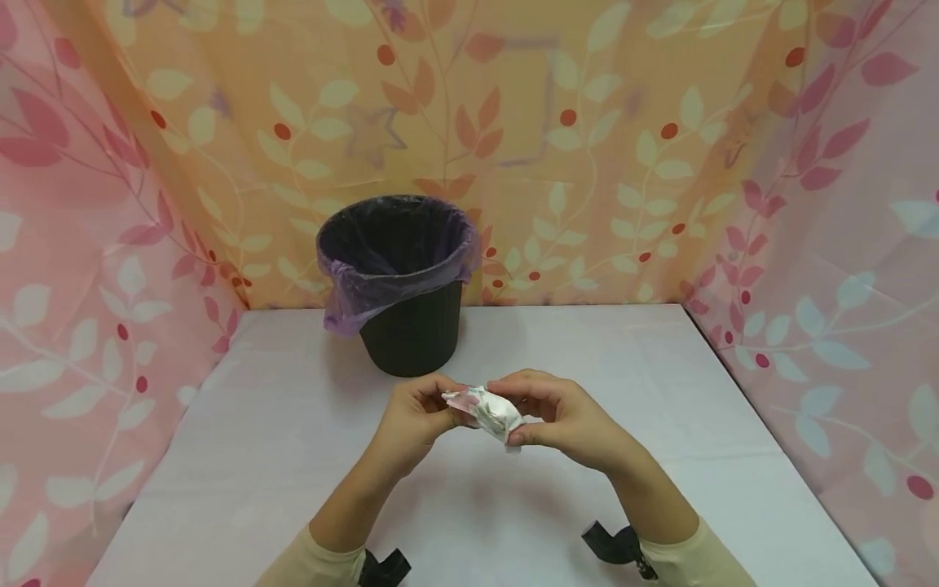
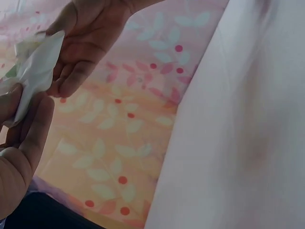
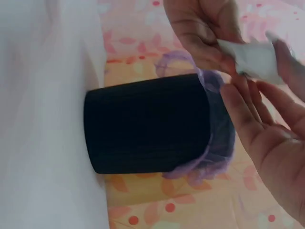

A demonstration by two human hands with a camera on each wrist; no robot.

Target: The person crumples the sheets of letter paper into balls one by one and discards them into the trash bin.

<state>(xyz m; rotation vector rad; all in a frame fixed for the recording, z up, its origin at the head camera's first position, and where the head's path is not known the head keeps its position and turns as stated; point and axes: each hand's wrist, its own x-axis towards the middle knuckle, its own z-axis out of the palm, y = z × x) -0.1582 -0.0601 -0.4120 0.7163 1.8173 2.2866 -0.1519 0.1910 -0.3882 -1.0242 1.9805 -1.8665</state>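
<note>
Beyond the fingertips, a white table [image 1: 660, 424] is stretching back to floral curtains [image 1: 829, 269], and a black waste bin [image 1: 412, 330] with a purple liner [image 1: 352, 285] is standing just behind both hands. Between the hands, the crumpled white wrapper [image 1: 490, 410] is hanging above the tabletop. Left hand [image 1: 412, 416] is pinching its left end, fingers curled; right hand [image 1: 561, 416] is pinching the right end, thumb underneath, fingers arched over.
</note>
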